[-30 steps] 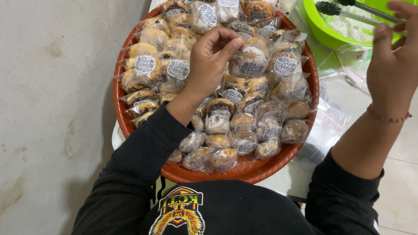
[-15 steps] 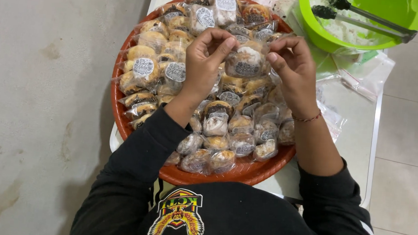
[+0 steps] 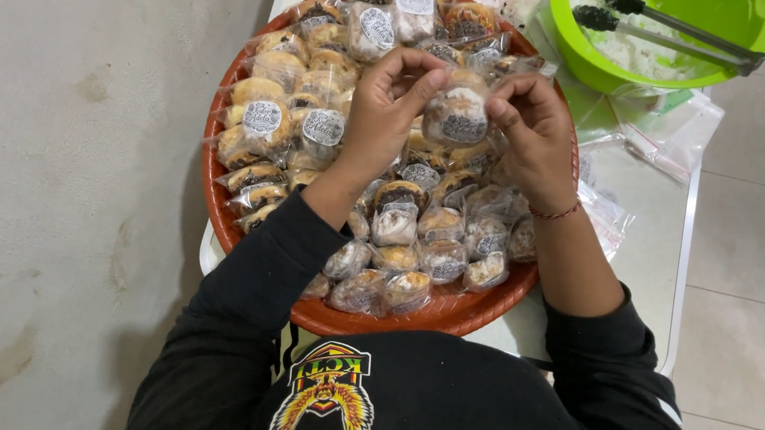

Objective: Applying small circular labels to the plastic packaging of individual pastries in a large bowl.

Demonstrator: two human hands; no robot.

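Pinching one wrapped pastry point(image 3: 456, 116) between our left hand point(image 3: 389, 106) and right hand point(image 3: 535, 131), we are holding it above the orange tray point(image 3: 220, 202), fingertips gripping its plastic so it hangs clear of the packets beneath.

Grey concrete floor point(image 3: 66, 190), white table point(image 3: 643, 254)

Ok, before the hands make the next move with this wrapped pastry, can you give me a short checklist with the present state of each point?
1. Both hands on the pastry: ok, left hand and right hand pinch it.
2. Pastry is over the tray: ok.
3. Wrapper sealed: cannot tell.
4. Round label on the pastry: ok, it faces the camera.
5. Tongs out of the way: ok, they rest in the green bowl.
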